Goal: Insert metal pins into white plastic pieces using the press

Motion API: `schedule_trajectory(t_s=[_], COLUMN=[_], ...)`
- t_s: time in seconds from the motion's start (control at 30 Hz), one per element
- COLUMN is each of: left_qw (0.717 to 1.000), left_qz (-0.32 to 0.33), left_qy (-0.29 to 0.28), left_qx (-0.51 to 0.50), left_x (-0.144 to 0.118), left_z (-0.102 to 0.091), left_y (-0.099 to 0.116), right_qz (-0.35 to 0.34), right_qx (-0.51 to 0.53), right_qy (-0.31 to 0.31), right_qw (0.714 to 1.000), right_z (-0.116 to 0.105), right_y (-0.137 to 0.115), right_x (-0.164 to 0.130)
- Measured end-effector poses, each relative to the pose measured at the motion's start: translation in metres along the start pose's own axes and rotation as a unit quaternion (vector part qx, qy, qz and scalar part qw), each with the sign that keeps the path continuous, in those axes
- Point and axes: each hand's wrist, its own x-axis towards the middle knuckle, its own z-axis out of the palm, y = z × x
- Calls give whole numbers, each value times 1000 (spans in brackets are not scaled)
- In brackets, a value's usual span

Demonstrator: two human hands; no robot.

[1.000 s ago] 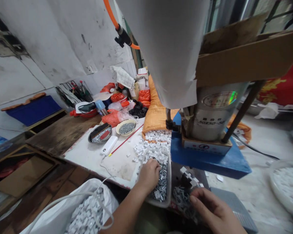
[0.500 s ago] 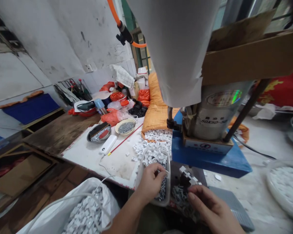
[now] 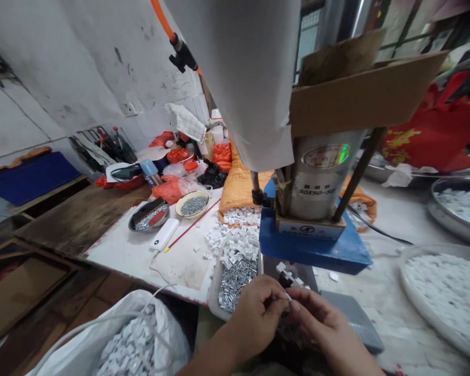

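Observation:
My left hand (image 3: 256,316) and my right hand (image 3: 323,326) meet fingertip to fingertip below the blue press base (image 3: 313,248). The left fingers pinch a small white plastic piece (image 3: 289,296), mostly hidden by the fingers. The right thumb and fingers close at the same spot; what they hold is hidden. Just behind the hands, a row of joined white pieces (image 3: 292,277) sits on the dark plate of the press. Left of my hands stands a clear plastic tub (image 3: 215,300), with metal nails (image 3: 235,282) in front and white plastic pieces (image 3: 238,250) behind.
A white sack (image 3: 172,334) of pieces stands lower left. An orange sack (image 3: 238,183) spills pieces on the table. Bowls of nails (image 3: 194,204) sit farther left. A grey pedal-like block (image 3: 352,318) and a round tray of pieces (image 3: 411,266) are right. The press cylinder (image 3: 317,177) rises ahead.
My left hand has moved right from over the tub, and my right hand has come slightly left, so the fingertips now meet. The view has turned somewhat right.

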Motion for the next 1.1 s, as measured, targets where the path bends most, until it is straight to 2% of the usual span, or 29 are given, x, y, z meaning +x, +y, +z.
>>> schedule_trajectory(t_s=[0.27, 1.1], left_qw=[1000, 999], left_qz=[23, 10], left_qy=[15, 37], left_qx=[0, -20], left_x=[-2, -3], left_z=[2, 6], left_y=[1, -8], right_qz=[36, 26], right_qx=[53, 77], right_qy=[15, -5], right_qw=[998, 997], right_z=[-5, -8], right_y=[10, 19], right_x=[3, 7])
